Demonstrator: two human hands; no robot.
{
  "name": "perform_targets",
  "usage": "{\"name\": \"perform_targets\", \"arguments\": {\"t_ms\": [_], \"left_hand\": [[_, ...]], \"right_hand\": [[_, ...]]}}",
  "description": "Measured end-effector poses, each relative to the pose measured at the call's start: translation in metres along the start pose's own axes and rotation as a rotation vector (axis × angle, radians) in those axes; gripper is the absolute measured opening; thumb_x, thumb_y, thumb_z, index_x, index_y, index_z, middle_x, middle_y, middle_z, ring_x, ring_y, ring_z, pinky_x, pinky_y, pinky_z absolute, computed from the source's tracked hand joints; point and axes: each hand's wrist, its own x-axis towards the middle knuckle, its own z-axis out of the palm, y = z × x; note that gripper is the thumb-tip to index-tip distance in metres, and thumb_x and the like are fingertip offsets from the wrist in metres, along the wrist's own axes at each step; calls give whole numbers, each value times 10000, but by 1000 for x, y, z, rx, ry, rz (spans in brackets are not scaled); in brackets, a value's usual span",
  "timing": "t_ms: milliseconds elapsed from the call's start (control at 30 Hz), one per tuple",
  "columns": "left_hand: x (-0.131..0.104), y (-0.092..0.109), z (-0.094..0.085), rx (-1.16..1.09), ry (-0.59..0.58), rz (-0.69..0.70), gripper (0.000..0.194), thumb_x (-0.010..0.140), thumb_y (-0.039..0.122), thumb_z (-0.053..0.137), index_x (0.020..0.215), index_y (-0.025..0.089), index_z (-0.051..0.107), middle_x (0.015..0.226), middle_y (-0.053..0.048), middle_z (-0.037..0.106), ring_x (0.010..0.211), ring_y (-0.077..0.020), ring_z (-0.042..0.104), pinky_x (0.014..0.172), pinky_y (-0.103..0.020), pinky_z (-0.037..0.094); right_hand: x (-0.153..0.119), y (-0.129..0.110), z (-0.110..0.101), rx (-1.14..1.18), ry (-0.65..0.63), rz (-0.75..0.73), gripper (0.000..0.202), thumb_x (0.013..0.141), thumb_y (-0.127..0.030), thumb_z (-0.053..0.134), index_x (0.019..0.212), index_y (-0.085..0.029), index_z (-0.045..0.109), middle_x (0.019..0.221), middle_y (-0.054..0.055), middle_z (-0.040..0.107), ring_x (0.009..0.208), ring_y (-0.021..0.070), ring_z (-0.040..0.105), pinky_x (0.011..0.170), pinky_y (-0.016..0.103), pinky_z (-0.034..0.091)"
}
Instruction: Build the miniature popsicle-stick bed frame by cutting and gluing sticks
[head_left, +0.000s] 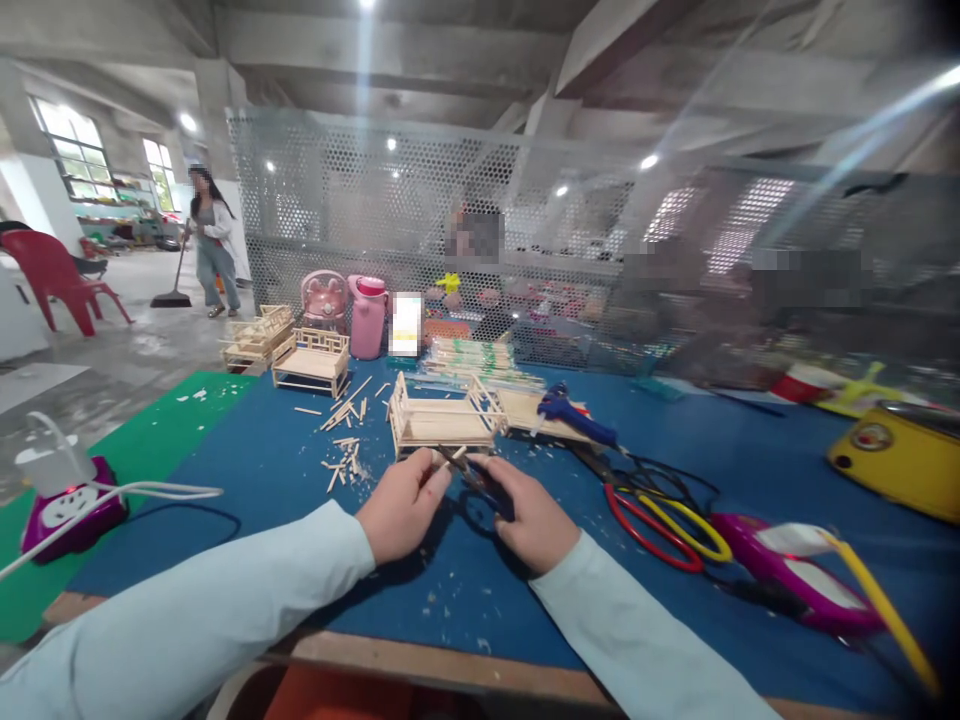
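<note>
My left hand (405, 505) pinches a short wooden stick (456, 455) between thumb and fingers. My right hand (536, 515) is closed around a small dark cutting tool, apparently scissors (480, 482), whose blades meet the stick near my left fingertips. Just beyond both hands stands a miniature wooden bed frame (442, 420) with railings, made of thin sticks. To its right, a blue glue gun (577, 418) lies over a flat wooden piece (525, 408). Cut stick pieces (345, 460) are scattered to the left of the frame.
More wooden models (311, 362) stand back left beside a pink jug (367, 320). Bundled sticks (472, 358) lie behind. Large red-and-yellow-handled scissors (660, 530), cords and a purple power strip (802, 575) occupy the right; another power strip (75, 505) is left. A person (212, 240) sweeps beyond.
</note>
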Motion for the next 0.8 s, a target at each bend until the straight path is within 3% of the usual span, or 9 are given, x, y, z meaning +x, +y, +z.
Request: {"name": "perform_targets", "arguments": {"t_ms": [233, 433, 700, 800], "left_hand": [[-1, 2, 0, -73, -17, -41, 230, 883, 295, 391, 689, 179, 433, 616, 33, 471, 597, -104, 434, 599, -231, 348], [-4, 3, 3, -284, -118, -163, 284, 878, 365, 376, 688, 173, 463, 565, 47, 485, 438, -64, 383, 458, -201, 312], [-1, 3, 0, -251, -91, -177, 289, 863, 362, 400, 682, 156, 492, 606, 24, 527, 451, -59, 388, 464, -200, 321], [-2, 1, 0, -173, -83, -142, 259, 852, 357, 431, 695, 159, 487, 595, 38, 477, 512, -73, 378, 505, -206, 320]], "right_hand": [[0, 3, -1, -15, -15, -16, 702, 486, -63, 429, 1172, -175, 519, 1160, 129, 612, 1130, 266, 560, 968, 435, 426], [-1, 4, -3, -1, -61, -24, 719, 497, -70, 446, 1204, -189, 498, 1144, 107, 609, 1109, 251, 566, 965, 406, 425], [-1, 1, -3, -42, -60, 6, 688, 495, -70, 431, 1171, -153, 529, 1103, 115, 632, 1057, 249, 592, 922, 383, 457], [-1, 0, 1, -78, -42, 27, 659, 504, -75, 443, 1149, -164, 544, 1055, 105, 641, 1001, 250, 606, 896, 390, 466]]}}
